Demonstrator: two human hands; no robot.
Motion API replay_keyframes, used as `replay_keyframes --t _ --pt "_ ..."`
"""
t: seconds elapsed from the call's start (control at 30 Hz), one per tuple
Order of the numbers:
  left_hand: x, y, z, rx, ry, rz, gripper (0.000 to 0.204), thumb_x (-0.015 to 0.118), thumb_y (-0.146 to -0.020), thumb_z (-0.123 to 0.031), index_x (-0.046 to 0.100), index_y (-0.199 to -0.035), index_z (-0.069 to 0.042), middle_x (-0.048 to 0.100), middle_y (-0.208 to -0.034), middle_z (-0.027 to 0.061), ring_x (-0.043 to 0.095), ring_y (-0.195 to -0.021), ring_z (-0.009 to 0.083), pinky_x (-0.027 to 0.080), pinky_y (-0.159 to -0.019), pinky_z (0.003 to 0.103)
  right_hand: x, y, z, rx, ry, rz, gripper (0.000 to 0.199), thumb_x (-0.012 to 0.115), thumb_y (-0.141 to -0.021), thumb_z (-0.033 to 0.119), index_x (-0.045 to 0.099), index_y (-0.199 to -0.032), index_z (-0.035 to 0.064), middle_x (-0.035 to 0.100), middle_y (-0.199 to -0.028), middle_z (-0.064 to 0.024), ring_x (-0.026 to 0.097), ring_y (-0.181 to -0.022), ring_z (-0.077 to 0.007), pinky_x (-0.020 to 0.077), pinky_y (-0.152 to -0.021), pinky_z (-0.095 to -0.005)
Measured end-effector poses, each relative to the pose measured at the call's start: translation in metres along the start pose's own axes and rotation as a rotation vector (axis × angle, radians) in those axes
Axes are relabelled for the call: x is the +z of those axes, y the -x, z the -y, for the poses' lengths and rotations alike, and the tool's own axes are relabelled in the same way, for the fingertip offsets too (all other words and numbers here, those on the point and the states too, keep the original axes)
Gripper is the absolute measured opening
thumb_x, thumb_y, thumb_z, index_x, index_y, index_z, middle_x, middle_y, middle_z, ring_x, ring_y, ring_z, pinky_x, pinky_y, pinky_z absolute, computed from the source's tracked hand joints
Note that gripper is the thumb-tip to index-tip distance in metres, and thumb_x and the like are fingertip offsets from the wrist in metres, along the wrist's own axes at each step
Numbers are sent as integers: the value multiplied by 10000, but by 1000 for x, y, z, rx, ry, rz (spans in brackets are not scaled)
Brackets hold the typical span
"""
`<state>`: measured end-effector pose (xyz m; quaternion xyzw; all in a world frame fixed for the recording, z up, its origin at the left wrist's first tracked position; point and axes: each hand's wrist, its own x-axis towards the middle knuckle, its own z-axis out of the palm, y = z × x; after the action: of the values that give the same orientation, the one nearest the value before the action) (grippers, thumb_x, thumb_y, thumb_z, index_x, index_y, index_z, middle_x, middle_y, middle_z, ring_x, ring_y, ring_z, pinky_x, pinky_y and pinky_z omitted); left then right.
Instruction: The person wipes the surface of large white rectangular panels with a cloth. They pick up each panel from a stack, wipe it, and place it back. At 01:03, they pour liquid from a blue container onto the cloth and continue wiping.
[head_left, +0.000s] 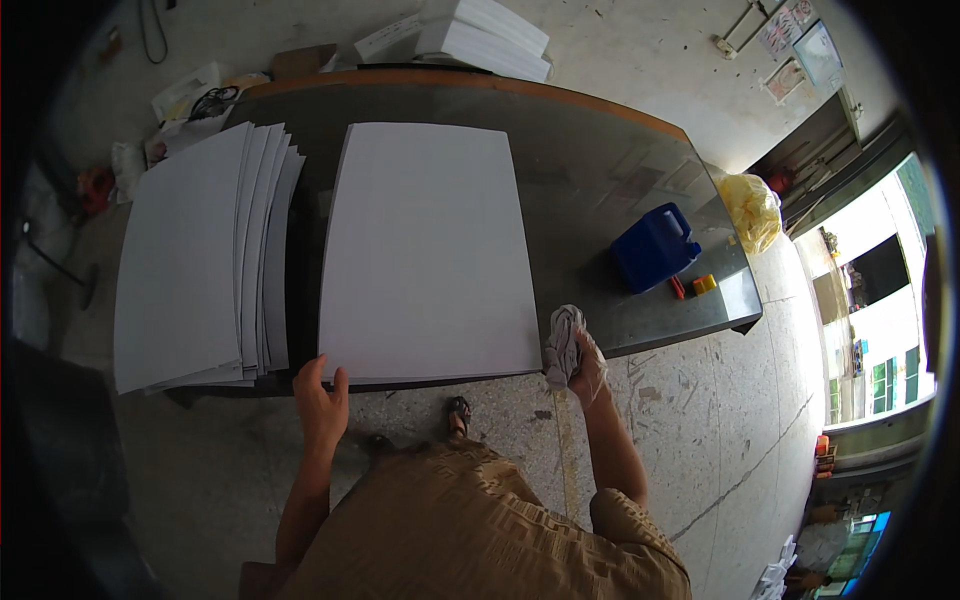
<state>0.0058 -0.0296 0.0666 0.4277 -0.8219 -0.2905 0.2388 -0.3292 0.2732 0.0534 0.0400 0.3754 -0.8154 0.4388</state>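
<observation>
A squared-up stack of large white sheets (430,250) lies in front of me on a dark, glossy table (575,180). My left hand (322,400) is at the stack's near left corner, thumb and fingers apart, with nothing seen in it. At the near right corner, my right hand (588,366) grips a crumpled greyish-white rag (565,345); most of its fingers are hidden behind the cloth. Farther left, a second pile of white sheets (185,265) is fanned out unevenly, its near edge reaching past the table edge.
Toward the table's right end stand a blue jerrycan (655,248), a small yellow-orange object (705,284) and a red one (677,288). A yellow plastic bag (750,212) is beyond that end. White stacks (485,40) lie on the floor behind the table.
</observation>
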Motion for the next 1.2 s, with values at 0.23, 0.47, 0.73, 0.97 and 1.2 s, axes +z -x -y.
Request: replay_keyframes --t 0.23,0.47,0.73,0.97,1.2 --pt "-29 -32 11 -487 592 25 451 622 -954 -228 546 -1283 70 651 -1121 153 625 -989 230 500 -853 363 27 -4 -17 53 203 -63 327 671 -910 204 609 -1170 15 686 -1020 -86 674 -888 -207 554 -787 -331" --pt "-12 -13 -52 -397 1362 237 309 556 -976 -125 522 -1252 10 665 -1102 147 669 -1030 254 585 -820 463 9 -8 -1 31 328 -70 406 723 -863 191 589 -1209 27 672 -1022 -52 654 -870 -157 537 -757 -317" --pt "2 3 -48 -334 1080 8 263 518 -974 -78 526 -1206 45 679 -1048 161 718 -860 247 638 -663 365 76 -24 25 -775 1543 0 569 795 -776 193 567 -1274 43 661 -1023 -124 669 -899 -248 549 -778 -375" --pt "11 37 8 -582 1054 4 233 524 -947 -67 565 -1130 71 682 -988 161 715 -802 241 633 -637 343 145 -95 -38 -785 2301 531 436 687 -873 303 600 -1293 227 624 -1152 -131 609 -1051 -314 514 -880 -446" --pt "24 48 5 -593 1037 -23 259 525 -940 -118 577 -1128 54 687 -961 142 712 -779 223 620 -635 345 179 -251 30 -648 2267 -58 346 648 -889 299 658 -1226 222 660 -1148 -77 661 -1020 -282 540 -816 -388"
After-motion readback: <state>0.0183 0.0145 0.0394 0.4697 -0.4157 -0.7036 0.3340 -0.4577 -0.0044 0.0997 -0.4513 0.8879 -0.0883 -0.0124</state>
